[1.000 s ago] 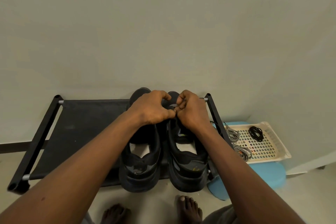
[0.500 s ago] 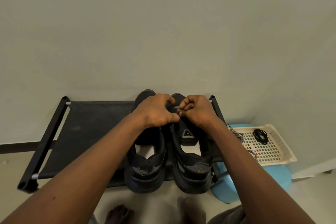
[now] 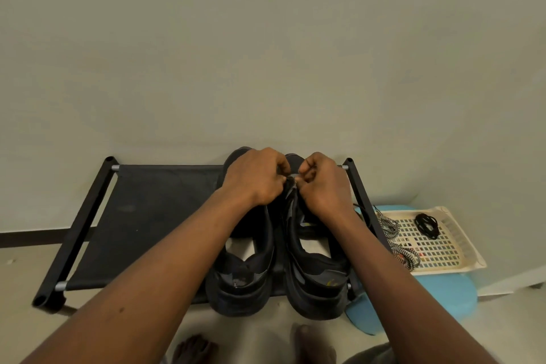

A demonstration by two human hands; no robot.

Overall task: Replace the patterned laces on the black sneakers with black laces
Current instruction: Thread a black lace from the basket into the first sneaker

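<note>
Two black sneakers stand side by side on a low black rack (image 3: 153, 216), heels toward me: the left sneaker (image 3: 240, 275) and the right sneaker (image 3: 319, 275). My left hand (image 3: 254, 177) and my right hand (image 3: 323, 183) meet over the front of the right sneaker, fingers curled and pinching something small and dark at its eyelets; what they pinch is mostly hidden. Patterned black-and-white laces (image 3: 396, 239) lie over the rim of a cream basket (image 3: 461, 248). A coiled black lace (image 3: 427, 224) rests inside the basket.
The basket sits on a blue stool (image 3: 443, 292) right of the rack. A plain wall rises close behind the rack. The rack's left half holds nothing. My bare feet (image 3: 313, 343) stand on the floor just in front of the sneakers.
Both hands stay together over the right sneaker's front, with small finger movements. The view has shifted slightly, showing more of the basket and stool.
</note>
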